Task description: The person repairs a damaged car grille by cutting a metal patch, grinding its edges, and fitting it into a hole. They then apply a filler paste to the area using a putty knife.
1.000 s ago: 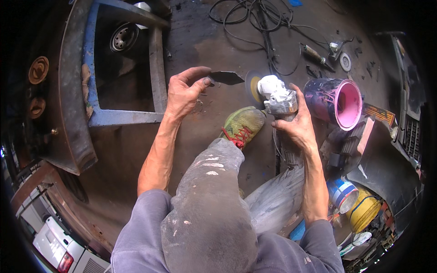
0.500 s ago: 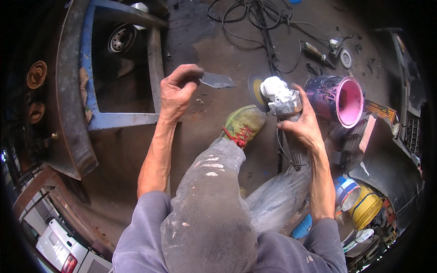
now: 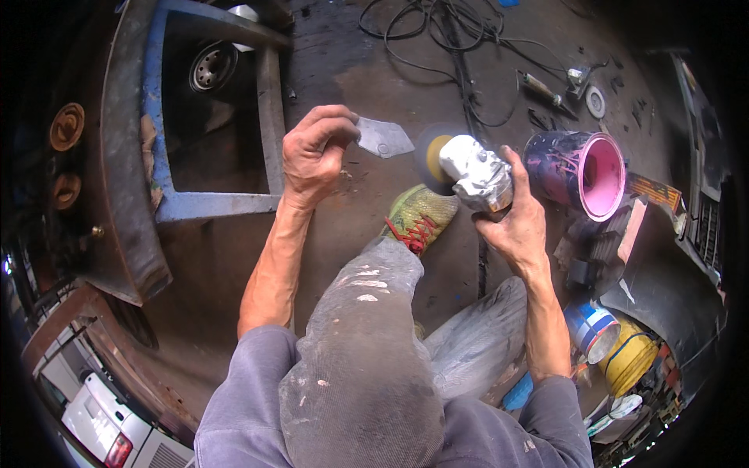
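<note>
A thin grey metal plate [image 3: 384,139] with a pointed end is pinched in my left hand [image 3: 316,156], its flat face turned up. My right hand [image 3: 519,214] is wrapped round an angle grinder [image 3: 474,173] with a shiny silver head. The grinder's disc [image 3: 433,158], yellowish at its middle and dark outside, looks blurred. Its edge is close to the plate's tip; whether they touch I cannot tell. My right hand hides most of the grinder's body. Below the disc is my yellow-green shoe [image 3: 421,220] with red laces.
A pink-smeared paint bucket [image 3: 599,176] lies on its side by my right hand. To the left stands a blue metal frame [image 3: 214,204]. Cables [image 3: 437,76] and a second power tool [image 3: 546,93] lie on the floor ahead. Yellow [image 3: 632,355] and blue-white cans [image 3: 593,331] are at the lower right.
My left hand has moved slightly right and turned, bringing the plate's face into view. The grinder has tilted, and its disc has come left, nearer the plate.
</note>
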Tool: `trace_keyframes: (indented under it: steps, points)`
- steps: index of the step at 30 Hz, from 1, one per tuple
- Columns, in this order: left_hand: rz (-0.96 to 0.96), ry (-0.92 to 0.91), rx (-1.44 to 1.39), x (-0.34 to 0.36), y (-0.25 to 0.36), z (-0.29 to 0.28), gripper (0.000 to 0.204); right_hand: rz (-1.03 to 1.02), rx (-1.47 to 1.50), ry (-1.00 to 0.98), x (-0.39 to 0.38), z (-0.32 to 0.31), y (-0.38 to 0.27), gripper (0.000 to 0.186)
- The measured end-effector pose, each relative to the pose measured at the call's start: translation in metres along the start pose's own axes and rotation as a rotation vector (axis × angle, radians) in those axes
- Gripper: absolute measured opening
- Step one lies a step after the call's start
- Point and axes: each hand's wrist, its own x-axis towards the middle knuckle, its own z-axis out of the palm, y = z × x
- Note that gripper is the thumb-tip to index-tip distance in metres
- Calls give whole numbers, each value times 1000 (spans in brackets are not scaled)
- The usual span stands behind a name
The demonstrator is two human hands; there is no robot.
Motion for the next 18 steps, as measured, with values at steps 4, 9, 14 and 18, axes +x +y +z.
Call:
trace_keyframes:
  steps: [4,9,14,18]
  points:
    - [54,-2,74,3,3,0,23,18,11,26,-4,-2,0,100]
    - [81,-19,136,3,1,8,21,-88,2,-1,-10,10,-17,102]
    - [84,-20,153,3,5,8,21,-118,-48,26,-6,14,-10,103]
    - [123,-11,203,2,2,6,22,-61,-3,26,-4,8,-1,102]
